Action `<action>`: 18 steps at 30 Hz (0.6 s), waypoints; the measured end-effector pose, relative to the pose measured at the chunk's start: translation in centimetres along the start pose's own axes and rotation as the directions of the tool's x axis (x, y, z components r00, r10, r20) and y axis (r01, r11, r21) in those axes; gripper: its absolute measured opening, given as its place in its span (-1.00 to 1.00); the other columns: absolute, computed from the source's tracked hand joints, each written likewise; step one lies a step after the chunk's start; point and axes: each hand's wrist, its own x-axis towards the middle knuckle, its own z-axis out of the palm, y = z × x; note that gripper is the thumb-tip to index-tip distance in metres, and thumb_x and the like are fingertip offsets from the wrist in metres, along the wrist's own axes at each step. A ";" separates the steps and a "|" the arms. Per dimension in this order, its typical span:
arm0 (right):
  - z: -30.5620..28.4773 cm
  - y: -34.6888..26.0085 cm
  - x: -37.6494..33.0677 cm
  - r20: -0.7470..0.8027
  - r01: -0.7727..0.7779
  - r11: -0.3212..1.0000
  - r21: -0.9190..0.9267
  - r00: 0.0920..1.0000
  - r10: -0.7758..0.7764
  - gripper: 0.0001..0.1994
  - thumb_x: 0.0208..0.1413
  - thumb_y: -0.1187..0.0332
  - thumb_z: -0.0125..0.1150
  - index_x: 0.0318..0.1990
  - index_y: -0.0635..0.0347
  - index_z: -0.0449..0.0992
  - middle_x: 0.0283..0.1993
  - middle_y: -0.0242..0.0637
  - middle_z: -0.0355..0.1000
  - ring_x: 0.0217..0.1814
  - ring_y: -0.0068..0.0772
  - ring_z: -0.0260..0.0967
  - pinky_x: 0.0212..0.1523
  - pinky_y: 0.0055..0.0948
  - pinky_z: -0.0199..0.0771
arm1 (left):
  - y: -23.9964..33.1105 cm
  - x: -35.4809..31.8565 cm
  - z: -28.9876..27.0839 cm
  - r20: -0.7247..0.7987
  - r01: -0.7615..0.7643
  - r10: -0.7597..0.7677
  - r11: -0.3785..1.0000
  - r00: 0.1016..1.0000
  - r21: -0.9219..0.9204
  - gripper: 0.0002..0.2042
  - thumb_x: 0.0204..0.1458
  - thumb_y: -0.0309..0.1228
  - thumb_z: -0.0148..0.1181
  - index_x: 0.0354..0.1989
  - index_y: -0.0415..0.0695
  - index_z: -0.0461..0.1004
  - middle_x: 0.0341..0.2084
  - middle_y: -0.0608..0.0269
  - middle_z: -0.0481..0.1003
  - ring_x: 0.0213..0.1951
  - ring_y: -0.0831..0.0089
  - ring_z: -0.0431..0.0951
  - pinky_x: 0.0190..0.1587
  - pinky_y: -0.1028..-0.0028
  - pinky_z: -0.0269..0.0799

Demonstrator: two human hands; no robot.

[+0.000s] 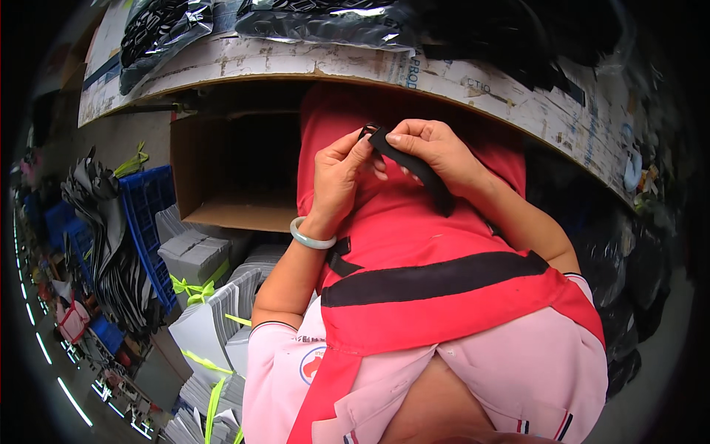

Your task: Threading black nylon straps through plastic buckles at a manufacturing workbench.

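Observation:
My left hand (342, 170) pinches a small black buckle (369, 131) between thumb and fingertips. A black webbing strap (403, 157) runs from the buckle, and my right hand (433, 152) grips it close to that end. The strap's free part hangs down below my right hand over my red apron (399, 222). Both hands are near each other above my lap, just short of the table edge. The fingers partly cover the buckle, so how the strap passes through it cannot be made out.
Ahead stands a worn white table (325, 61) bearing clear bags of black parts (325, 26). An open cardboard box (237, 214) sits beneath it on the left. Beside it are a blue crate (148, 214) and grey stacks tied with green strips (196, 259). Dark plastic bags (606, 259) lie right.

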 end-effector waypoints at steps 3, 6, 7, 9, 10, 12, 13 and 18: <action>-0.4 0.4 -0.1 0.045 -0.043 0.997 0.057 0.998 0.040 -0.79 0.28 0.27 0.11 -0.26 0.25 0.49 -0.50 -0.41 0.44 -0.58 -0.72 0.32 -0.58 -0.69 0.31 | -0.5 0.3 -1.2 0.088 -0.016 0.006 0.993 0.996 0.115 -0.77 0.25 -0.40 0.10 -0.06 -0.29 0.55 -0.44 0.36 0.47 -0.55 0.67 0.40 -0.51 0.67 0.34; -0.3 1.0 -0.2 0.084 -0.108 0.982 0.155 0.992 0.096 -0.78 0.29 0.26 0.11 -0.30 0.24 0.46 -0.53 -0.39 0.43 -0.62 -0.69 0.30 -0.60 -0.67 0.31 | -0.5 0.3 -1.6 0.112 -0.099 0.070 0.955 0.991 0.280 -0.78 0.25 -0.41 0.09 -0.08 -0.29 0.55 -0.40 0.35 0.50 -0.53 0.64 0.44 -0.48 0.66 0.38; -0.3 1.3 -0.2 0.074 -0.122 0.963 0.240 0.991 0.107 -0.78 0.29 0.26 0.11 -0.32 0.23 0.44 -0.54 -0.39 0.42 -0.63 -0.69 0.29 -0.61 -0.67 0.30 | -0.5 0.2 -1.2 0.104 -0.117 0.091 0.950 0.990 0.288 -0.78 0.25 -0.41 0.09 -0.07 -0.28 0.55 -0.43 0.33 0.49 -0.52 0.64 0.45 -0.46 0.66 0.38; -0.1 1.4 -0.2 0.068 -0.136 0.938 0.320 0.990 0.120 -0.78 0.29 0.27 0.10 -0.34 0.22 0.43 -0.55 -0.39 0.41 -0.63 -0.68 0.28 -0.61 -0.67 0.29 | -0.8 0.2 -0.9 0.093 -0.137 0.114 0.945 0.989 0.297 -0.79 0.25 -0.42 0.09 -0.06 -0.26 0.54 -0.46 0.31 0.49 -0.50 0.63 0.45 -0.44 0.66 0.37; 0.0 1.3 -0.2 0.063 -0.120 0.917 0.381 0.993 0.104 -0.79 0.29 0.27 0.10 -0.33 0.20 0.41 -0.55 -0.40 0.40 -0.63 -0.69 0.27 -0.62 -0.68 0.28 | -1.2 0.4 -1.0 0.161 -0.315 0.271 0.851 0.949 0.421 -0.80 0.23 -0.46 0.11 -0.07 -0.28 0.54 -0.42 0.29 0.50 -0.50 0.62 0.46 -0.45 0.66 0.38; 0.3 1.1 -0.4 0.053 -0.102 0.891 0.442 0.995 0.088 -0.81 0.30 0.28 0.09 -0.32 0.19 0.40 -0.56 -0.41 0.39 -0.64 -0.71 0.26 -0.62 -0.68 0.26 | -1.3 0.5 -0.8 0.251 -0.475 0.405 0.709 0.879 0.520 -0.81 0.20 -0.51 0.14 -0.07 -0.29 0.54 -0.38 0.27 0.50 -0.49 0.62 0.46 -0.45 0.66 0.38; 0.6 0.9 -0.5 0.048 -0.097 0.866 0.491 0.995 0.085 -0.82 0.30 0.29 0.08 -0.30 0.18 0.39 -0.54 -0.41 0.39 -0.63 -0.72 0.26 -0.62 -0.69 0.26 | -1.2 0.4 -0.6 0.237 -0.497 0.444 0.676 0.864 0.544 -0.81 0.15 -0.56 0.17 -0.08 -0.29 0.55 -0.37 0.24 0.52 -0.46 0.59 0.49 -0.44 0.63 0.42; 1.0 1.0 -0.7 0.062 -0.057 0.824 0.564 0.998 0.026 -0.83 0.32 0.28 0.07 -0.24 0.18 0.38 -0.49 -0.39 0.41 -0.58 -0.73 0.32 -0.56 -0.69 0.34 | -1.3 0.6 -0.2 0.203 -0.541 0.522 0.653 0.829 0.531 -0.80 0.09 -0.65 0.19 -0.10 -0.31 0.54 -0.31 0.18 0.55 -0.40 0.50 0.55 -0.38 0.55 0.50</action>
